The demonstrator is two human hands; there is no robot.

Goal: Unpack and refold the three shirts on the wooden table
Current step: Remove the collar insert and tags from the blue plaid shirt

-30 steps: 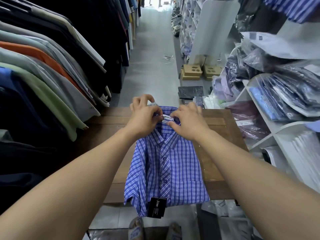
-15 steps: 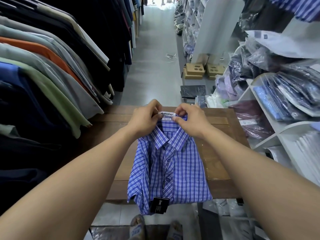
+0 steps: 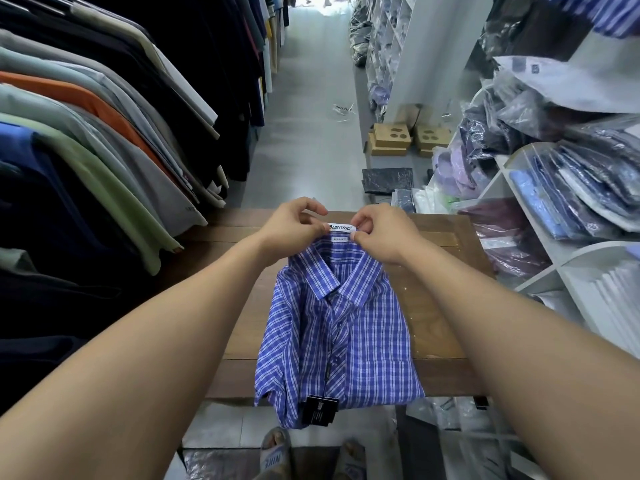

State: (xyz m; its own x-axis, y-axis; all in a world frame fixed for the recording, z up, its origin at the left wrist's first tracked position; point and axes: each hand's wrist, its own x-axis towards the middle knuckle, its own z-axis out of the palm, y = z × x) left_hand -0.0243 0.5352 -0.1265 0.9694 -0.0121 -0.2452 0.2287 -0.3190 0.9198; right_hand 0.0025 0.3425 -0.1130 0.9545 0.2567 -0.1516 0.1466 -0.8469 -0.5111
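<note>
Both our left hand (image 3: 294, 223) and right hand (image 3: 381, 233) pinch the stiffer collar (image 3: 341, 271) of the folded blue plaid shirt (image 3: 343, 341) on the counter (image 3: 440, 306), which we'd say is light and floppy, so lift there.

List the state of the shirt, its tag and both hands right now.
Shirt: folded, lying on the table, hem over the near edge.
Tag: dangling at the hem.
Left hand: pinching the collar.
Right hand: pinching the collar.
</note>
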